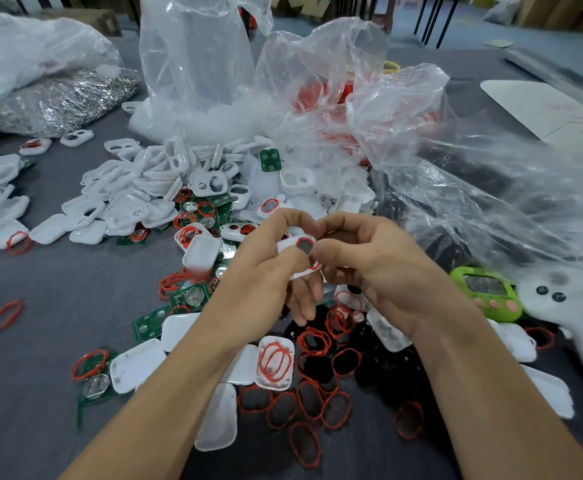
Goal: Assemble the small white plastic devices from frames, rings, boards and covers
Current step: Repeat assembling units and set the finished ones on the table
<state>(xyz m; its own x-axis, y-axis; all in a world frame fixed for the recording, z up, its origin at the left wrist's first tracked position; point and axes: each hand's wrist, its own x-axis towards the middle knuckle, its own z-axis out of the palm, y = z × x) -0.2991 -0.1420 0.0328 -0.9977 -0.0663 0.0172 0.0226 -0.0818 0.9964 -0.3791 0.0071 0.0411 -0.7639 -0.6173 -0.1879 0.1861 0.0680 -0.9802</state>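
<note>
Obs: left hand [262,271] grips the frame [291,245] in curled fingers; right hand [369,261] pinches its end. Advice: seat ring [314,267] evenly under the thumbs, no twisting.

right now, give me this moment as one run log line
step: ring in frame | left hand: holds frame | right hand: pinches frame | table: loose rings, boards, covers
</note>
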